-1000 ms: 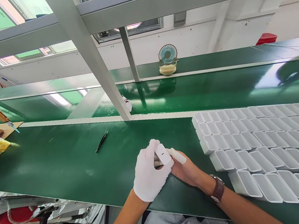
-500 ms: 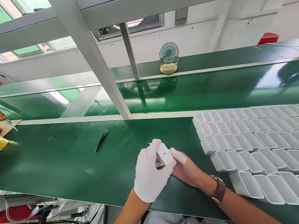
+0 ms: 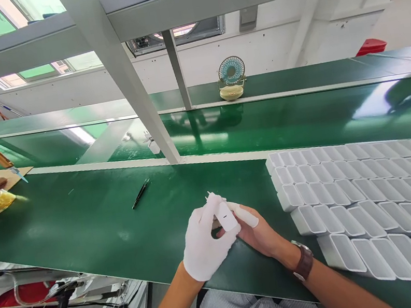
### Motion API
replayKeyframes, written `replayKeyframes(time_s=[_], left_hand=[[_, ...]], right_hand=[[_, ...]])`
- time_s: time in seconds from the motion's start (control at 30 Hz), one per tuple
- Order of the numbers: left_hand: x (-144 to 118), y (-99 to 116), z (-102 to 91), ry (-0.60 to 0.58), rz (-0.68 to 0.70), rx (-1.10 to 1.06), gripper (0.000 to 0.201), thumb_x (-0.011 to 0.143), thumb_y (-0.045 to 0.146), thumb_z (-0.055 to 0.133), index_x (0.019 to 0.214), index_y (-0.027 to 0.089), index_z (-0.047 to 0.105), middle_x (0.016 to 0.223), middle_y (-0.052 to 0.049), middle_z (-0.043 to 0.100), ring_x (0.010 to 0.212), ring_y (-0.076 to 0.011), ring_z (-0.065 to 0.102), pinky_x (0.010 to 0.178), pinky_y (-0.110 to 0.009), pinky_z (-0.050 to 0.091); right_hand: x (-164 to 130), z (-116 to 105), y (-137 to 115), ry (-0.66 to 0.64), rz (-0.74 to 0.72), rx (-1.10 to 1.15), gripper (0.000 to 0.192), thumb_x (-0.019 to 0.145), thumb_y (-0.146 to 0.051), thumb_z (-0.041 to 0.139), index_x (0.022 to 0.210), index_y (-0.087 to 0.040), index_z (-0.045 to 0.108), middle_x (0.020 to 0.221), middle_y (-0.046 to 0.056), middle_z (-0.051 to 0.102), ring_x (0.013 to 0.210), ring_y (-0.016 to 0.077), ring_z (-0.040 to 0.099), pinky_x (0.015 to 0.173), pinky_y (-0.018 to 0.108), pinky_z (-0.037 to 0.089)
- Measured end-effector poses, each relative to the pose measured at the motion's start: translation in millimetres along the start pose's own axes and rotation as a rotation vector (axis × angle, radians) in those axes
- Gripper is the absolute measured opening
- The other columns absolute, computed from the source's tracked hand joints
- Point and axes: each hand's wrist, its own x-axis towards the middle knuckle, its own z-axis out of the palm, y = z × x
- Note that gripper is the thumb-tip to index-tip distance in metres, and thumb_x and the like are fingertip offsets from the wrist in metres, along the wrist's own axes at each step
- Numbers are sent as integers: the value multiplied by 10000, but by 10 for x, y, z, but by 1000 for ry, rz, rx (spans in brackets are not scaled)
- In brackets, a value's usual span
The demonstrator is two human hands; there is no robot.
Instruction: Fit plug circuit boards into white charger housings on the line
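We gripped a small white plastic charger block (image 3: pixel 225 216) between our white-gloved left hand (image 3: pixel 205 243) and bare right hand (image 3: pixel 258 233), both closed on it, beside white compartment trays (image 3: pixel 354 192).

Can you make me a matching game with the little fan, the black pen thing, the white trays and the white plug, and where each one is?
Things:
1. small desk fan
2. black tweezers
3. white trays
4. white charger plug

Places:
A. held between the gloved left hand and the right hand
B. lying alone on the near green belt
C. standing on the far ledge by the wall
D. laid in rows at the right of the near belt

Pairs: 1-C, 2-B, 3-D, 4-A
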Motion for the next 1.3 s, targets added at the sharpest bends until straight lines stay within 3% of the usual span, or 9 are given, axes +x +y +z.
replayKeyframes(time_s=[0.23,0.53,0.8,1.1,1.2,1.3], left_hand=[[-7,1,-26,1,17,16,800,713,146,869,1401,356,519,1076,4,676,913,-168,650,812,-236,580],[-39,-48,-14,-24,128,18,714,770,153,783,1417,296,515,1212,-22,706,1007,-209,655,850,-299,573],[-9,-4,-33,34,74,3,741,746,158,815,1403,319,513,1103,-18,693,942,-200,654,819,-285,578],[7,-24,-53,-21,18,6,784,735,181,841,1428,315,501,1118,-29,685,978,-221,657,850,-315,577],[-10,-91,-38,-61,-23,0,764,785,200,809,1455,314,461,1236,-44,670,1069,-234,650,913,-346,568],[-54,-246,17,-131,-116,17,719,836,257,780,1462,312,431,1333,-56,631,1169,-253,626,993,-405,543]], right_hand=[[-5,-13,25,-20,-7,-2,429,988,-474,604,1308,-196,672,1218,136,693,1037,274,685,927,447,547],[2,-21,5,-3,9,-11,385,979,-432,621,1284,-205,688,1224,118,690,1071,260,652,948,436,544],[-11,-1,3,-3,26,-31,455,969,-487,620,1324,-209,669,1201,127,708,1062,288,678,948,463,537],[9,-18,26,-14,18,-19,435,1004,-455,581,1334,-182,658,1208,141,705,1040,270,684,932,446,534],[17,-56,56,97,-16,-120,448,982,-484,611,1326,-202,663,1218,118,703,999,252,676,908,437,544],[14,-110,87,287,-108,-438,465,955,-458,661,1372,-257,628,1262,94,688,978,235,666,888,414,562]])
